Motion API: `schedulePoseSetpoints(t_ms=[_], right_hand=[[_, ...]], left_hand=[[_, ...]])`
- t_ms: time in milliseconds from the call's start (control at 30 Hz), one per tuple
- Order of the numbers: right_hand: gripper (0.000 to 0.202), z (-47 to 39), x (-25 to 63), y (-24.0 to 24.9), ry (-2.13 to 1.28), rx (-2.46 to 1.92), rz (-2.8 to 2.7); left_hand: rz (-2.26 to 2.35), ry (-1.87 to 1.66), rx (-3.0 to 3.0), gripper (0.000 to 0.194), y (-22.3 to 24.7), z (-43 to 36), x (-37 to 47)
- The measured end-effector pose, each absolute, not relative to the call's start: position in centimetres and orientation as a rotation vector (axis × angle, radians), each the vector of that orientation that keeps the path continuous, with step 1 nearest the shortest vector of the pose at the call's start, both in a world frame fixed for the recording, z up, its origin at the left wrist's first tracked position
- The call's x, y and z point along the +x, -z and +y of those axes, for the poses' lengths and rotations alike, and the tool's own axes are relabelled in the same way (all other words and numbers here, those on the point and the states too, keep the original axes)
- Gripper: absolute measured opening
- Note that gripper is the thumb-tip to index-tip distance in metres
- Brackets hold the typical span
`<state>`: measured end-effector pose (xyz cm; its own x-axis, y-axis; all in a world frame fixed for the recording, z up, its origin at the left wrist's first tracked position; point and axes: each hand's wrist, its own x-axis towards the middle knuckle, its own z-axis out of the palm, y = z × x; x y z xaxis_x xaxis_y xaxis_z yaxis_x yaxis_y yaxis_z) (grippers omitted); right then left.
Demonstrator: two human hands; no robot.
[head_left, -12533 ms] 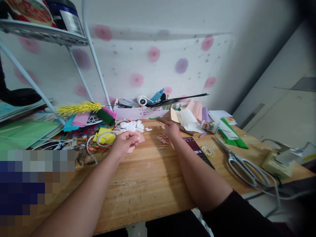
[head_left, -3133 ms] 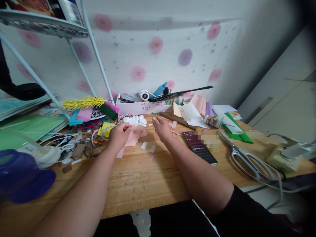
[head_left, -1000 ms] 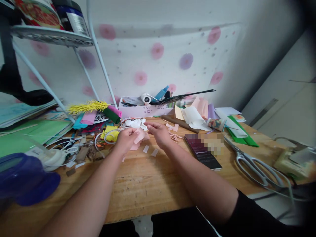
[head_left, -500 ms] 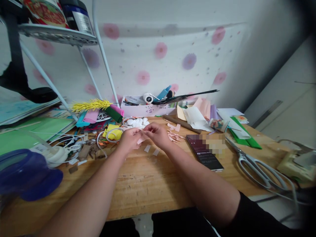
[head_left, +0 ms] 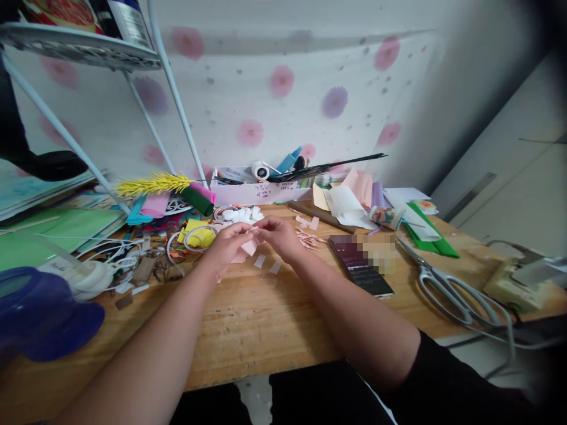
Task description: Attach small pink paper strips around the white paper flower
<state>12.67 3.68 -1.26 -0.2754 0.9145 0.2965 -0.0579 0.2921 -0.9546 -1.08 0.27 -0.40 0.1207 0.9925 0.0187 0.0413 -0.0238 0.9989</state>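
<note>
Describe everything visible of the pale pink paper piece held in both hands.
The pale pink paper piece looks thin and plain. It is held between the left hand and right hand, which meet at its upper end. Its lower part shows beneath them, slanted, above the wooden table. The hands hide the rest, and similar pink paper behind blurs its outline; its full shape is unclear.

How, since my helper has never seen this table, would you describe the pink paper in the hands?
Find the wooden table; beyond its middle, the left hand and right hand meet. Their fingers pinch a small piece of pink paper. Unlike the pale slips lying just nearer on the wood, it is held.
</note>
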Motion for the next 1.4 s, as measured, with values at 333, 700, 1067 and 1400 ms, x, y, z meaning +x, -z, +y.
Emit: schedulePoseSetpoints(t_ms=[333, 700, 1067, 1400], right_hand=[[0.019, 3.63, 12.69, 1.38, -1.042, -0.787, -1.633], [0.026, 3.33, 13.01, 1.18, -1.135, -0.745, -1.646], [0.013, 3.90, 12.88, 1.69, -1.012, -0.792, -1.767], [0.007, 3.40, 12.71, 1.49, -0.600, -0.831, -1.815]], left_hand=[[1.130, -1.103, 1.161, 0.031, 0.98, 0.39, -1.46], [1.093, -1.060, 1.166, 0.033, 0.70, 0.24, -1.82], [1.124, -1.087, 1.189, 0.033, 0.99, 0.54, -1.82], [1.051, -1.097, 1.205, 0.028, 1.12, 0.61, -1.70]])
